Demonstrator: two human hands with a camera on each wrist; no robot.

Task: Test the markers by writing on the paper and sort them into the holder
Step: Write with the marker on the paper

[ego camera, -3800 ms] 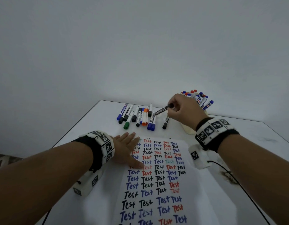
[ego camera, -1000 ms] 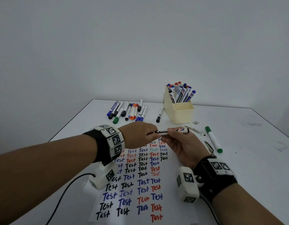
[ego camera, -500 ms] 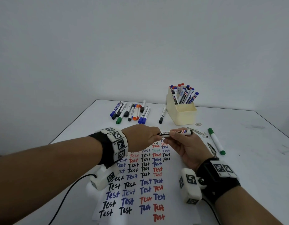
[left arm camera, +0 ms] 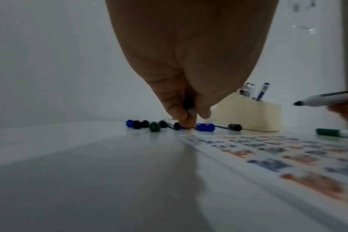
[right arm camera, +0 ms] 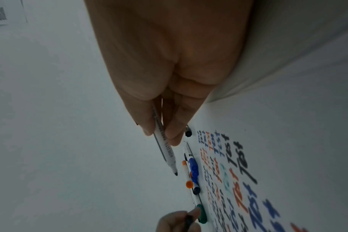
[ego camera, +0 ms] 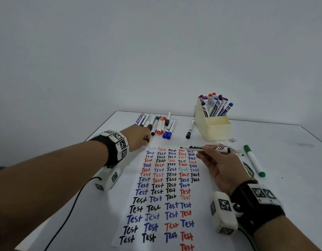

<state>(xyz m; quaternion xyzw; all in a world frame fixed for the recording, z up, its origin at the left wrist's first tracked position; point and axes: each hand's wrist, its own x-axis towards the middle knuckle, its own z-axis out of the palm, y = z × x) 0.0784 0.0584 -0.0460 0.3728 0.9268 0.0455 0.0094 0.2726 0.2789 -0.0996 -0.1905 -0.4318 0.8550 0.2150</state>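
Observation:
My right hand point(ego camera: 204, 151) grips an uncapped black marker point(ego camera: 205, 148) level above the top of the paper point(ego camera: 162, 196), its tip pointing left. In the right wrist view the marker point(right arm camera: 164, 146) sticks out past my fingers, its tip off the sheet. My left hand point(ego camera: 145, 139) pinches the marker's black cap point(left arm camera: 188, 102) low over the table, just in front of the row of loose markers point(ego camera: 157, 125). The cream holder point(ego camera: 213, 130) stands at the back right with several markers upright in its far compartment.
A single black-capped marker point(ego camera: 190, 128) lies just left of the holder. A green marker point(ego camera: 254, 161) lies right of the paper, beside some dark smudges. Rows of "Test" in black, blue and red cover the paper. A cable point(ego camera: 69, 211) runs from my left wrist.
The two hands held the marker together; now my left hand has pulled the cap off and moved left toward the row of markers. My right hand keeps the marker, its tip bare.

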